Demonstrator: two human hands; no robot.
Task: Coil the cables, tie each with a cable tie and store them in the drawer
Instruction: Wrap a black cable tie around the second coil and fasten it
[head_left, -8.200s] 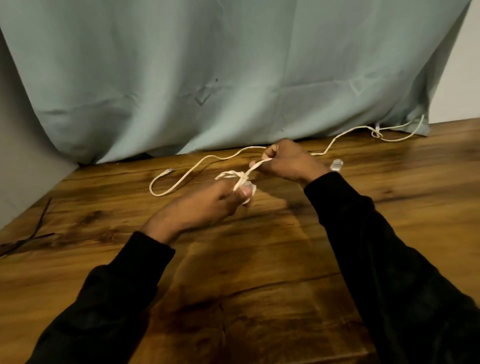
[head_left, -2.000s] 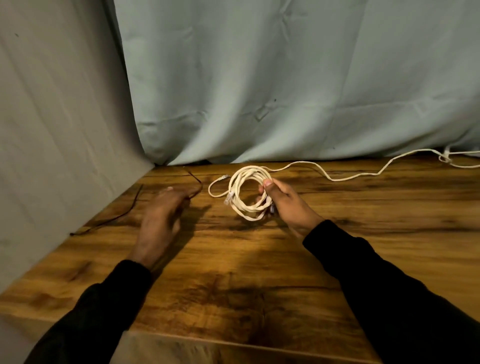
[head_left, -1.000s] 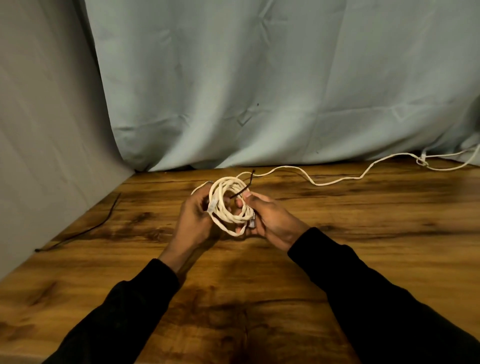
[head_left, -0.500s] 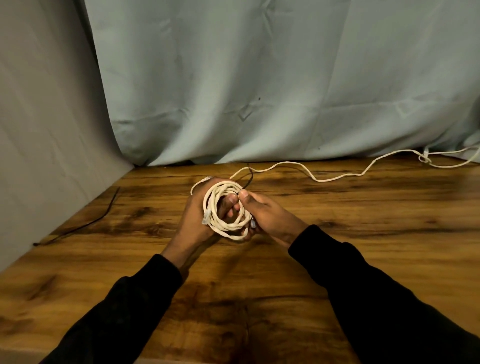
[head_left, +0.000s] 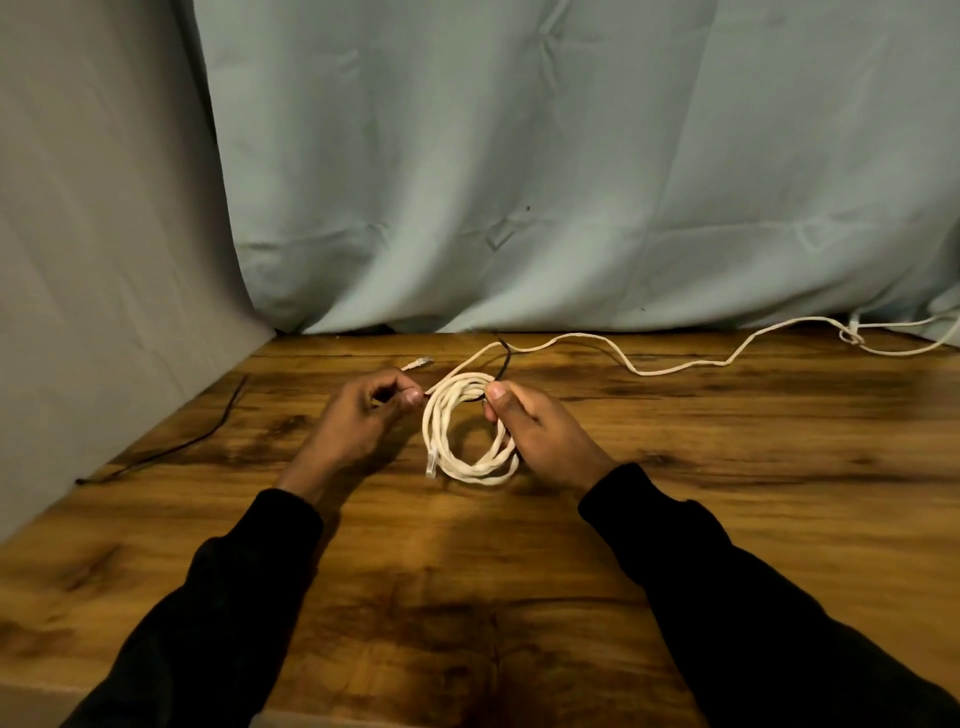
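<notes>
Tying is in hand: the right hand (head_left: 540, 434) pinches the coiled white cable (head_left: 467, 431) and thin black cable tie (head_left: 503, 364) above the wooden worktop (head_left: 727, 467), while the left hand (head_left: 358, 415), fingers curled, likely pinches the tie's other end, which next needs threading and cinching.

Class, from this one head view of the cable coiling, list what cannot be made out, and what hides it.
- Drawer: nowhere in the head view.
- Second cable: its far end runs off the right edge.
- Black tie at the coil: its lower part is hidden behind the right hand.
- Left hand: what its fingertips pinch is too small to tell.
</notes>
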